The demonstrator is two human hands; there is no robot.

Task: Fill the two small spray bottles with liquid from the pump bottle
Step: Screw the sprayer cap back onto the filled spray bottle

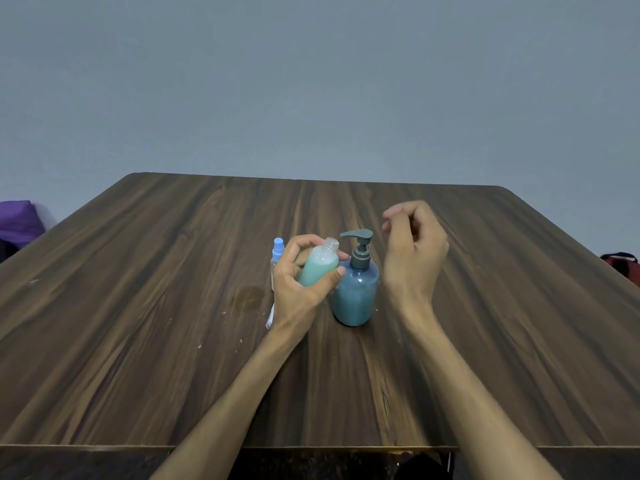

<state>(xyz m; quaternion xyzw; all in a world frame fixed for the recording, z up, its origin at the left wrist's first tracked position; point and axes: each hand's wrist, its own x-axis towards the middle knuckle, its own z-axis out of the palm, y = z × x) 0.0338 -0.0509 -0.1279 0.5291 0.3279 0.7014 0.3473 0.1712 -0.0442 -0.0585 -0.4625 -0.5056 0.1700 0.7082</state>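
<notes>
My left hand (pixel 300 282) grips a small clear spray bottle (pixel 320 266) with its cap off, tilted toward the right and mostly full of teal liquid. Its open threaded neck sits just under the spout of the blue pump bottle (pixel 356 289), which stands upright on the table with a grey pump head. My right hand (pixel 414 249) hovers to the right of and above the pump, fingers loosely curled, holding nothing. A second small spray bottle (pixel 277 253) with a light blue sprayer stands behind my left hand, largely hidden.
The wooden table (pixel 173 306) carries a dull stain (pixel 246 298) and small white specks left of the bottles. A white object (pixel 270 318) peeks out below my left wrist. A purple item (pixel 17 221) lies beyond the table's left edge, a red one (pixel 621 263) beyond the right.
</notes>
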